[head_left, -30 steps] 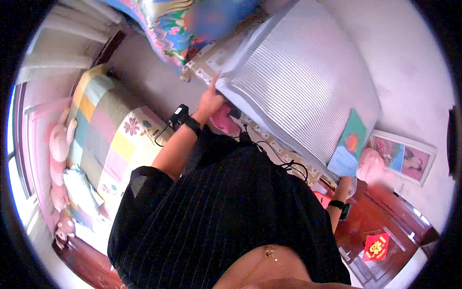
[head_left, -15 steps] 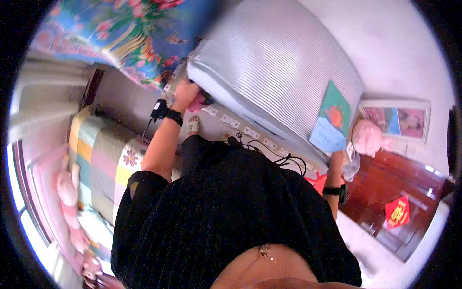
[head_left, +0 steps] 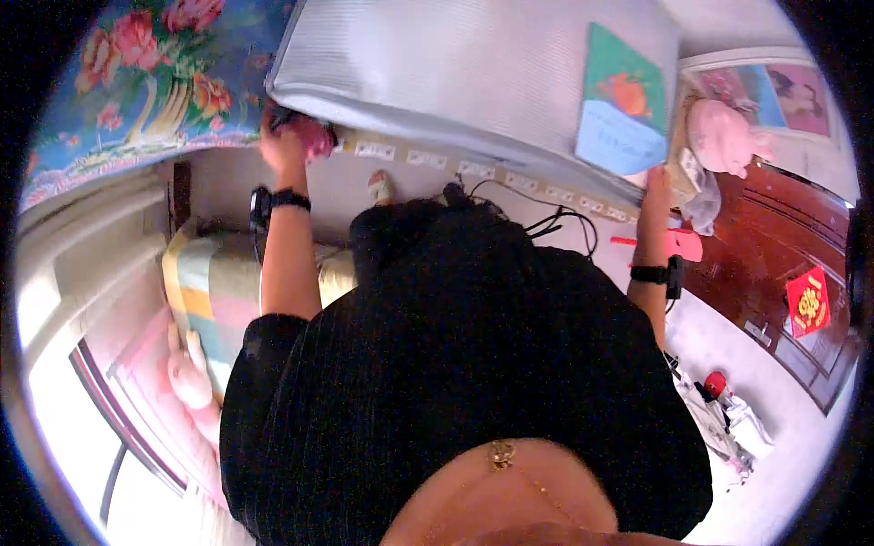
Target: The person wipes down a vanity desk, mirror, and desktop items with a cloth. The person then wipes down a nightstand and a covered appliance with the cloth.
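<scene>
A silver ribbed cover (head_left: 437, 64) spreads over a raised surface across the top of the view. My left hand (head_left: 279, 150) is closed at its left front corner, beside a dark pink item (head_left: 314, 136) partly tucked below the edge. At the right front corner my right hand (head_left: 657, 187) is closed on the cover's edge, its fingertips partly hidden. Just above it a green and blue sheet with an orange picture (head_left: 624, 100) lies on the cover.
Flowered blue fabric (head_left: 137, 82) hangs at upper left. Black cables (head_left: 555, 218) run below the cover's edge. A pink plush toy (head_left: 719, 136) and framed picture (head_left: 783, 91) are at right. A checked bed (head_left: 214, 300) stands left, near a red-brown door (head_left: 765, 227) across the room.
The view has turned and shifted, bringing the cover higher in the picture. My left hand has gone from a pointing finger to closing at the left corner. My right hand stays at the right corner.
</scene>
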A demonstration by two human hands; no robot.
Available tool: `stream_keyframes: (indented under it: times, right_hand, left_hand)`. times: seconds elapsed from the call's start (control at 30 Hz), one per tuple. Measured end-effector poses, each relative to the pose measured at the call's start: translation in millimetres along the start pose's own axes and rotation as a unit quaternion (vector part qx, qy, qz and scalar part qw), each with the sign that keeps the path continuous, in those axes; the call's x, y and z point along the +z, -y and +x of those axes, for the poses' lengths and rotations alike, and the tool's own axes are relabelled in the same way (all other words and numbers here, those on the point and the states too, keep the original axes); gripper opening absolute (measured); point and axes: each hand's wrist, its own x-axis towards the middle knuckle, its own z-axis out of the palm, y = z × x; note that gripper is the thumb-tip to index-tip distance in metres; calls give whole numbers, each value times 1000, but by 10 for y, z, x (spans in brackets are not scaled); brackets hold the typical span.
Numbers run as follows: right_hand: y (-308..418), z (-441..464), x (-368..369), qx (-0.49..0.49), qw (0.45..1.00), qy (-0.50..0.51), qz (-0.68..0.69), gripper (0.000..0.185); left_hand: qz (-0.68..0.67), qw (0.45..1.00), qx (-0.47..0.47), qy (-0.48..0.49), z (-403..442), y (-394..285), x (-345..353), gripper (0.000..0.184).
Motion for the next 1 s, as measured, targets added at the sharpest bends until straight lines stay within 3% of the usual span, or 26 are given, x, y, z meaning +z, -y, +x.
stream_keyframes:
  times: [0.03,0.1,0.2,0.27,0.33,0.37,0.4,0.53,0.63,0.7,0.8,0.9,0.97,1.0]
  right_hand:
    - [-73,21,3,-11,1000,-2,-13,67]
    - [-247,150,-56,-36,998,-15,-40,66]
    - [-87,57,-24,-48,998,-20,-34,64]
    - [51,-42,5,-26,999,-33,-28,64]
    - [-103,55,20,-20,999,-23,12,63]
    - [-171,115,39,-20,999,-19,42,62]
    - [-215,147,51,-21,997,-16,70,60]
    - [-29,-50,16,29,961,34,272,54]
    - [-129,-179,-181,-79,985,93,125,47]
    - [-487,-76,-275,85,917,85,380,45]
    - [-673,-295,-433,95,947,65,300,47]
    - [-1068,-538,-548,131,952,94,262,48]
    - [-1410,-663,-520,155,942,113,275,51]
    - [-1479,-739,-486,183,941,136,250,53]
  left_hand:
    - [144,986,70,-43,197,538,221,52]
    - [190,980,41,39,128,1039,611,52]
    - [263,946,186,-25,-739,601,875,46]
    - [237,953,184,32,-1086,639,1064,37]
    - [235,924,274,123,-1489,883,1304,36]
    - [259,892,323,182,-1789,484,1240,36]
    - [248,898,296,209,-2066,348,1359,34]
    - [282,844,352,291,-2818,174,1921,42]
    - [266,805,404,344,-3271,85,2239,47]
    - [304,825,326,347,-3698,-20,2599,47]
    - [299,775,395,393,-4092,-22,2839,39]
    - [100,789,399,456,-4348,-163,2925,34]
    - [93,714,396,570,-4431,-125,3175,35]
    - [86,701,411,576,-4523,-243,3254,35]
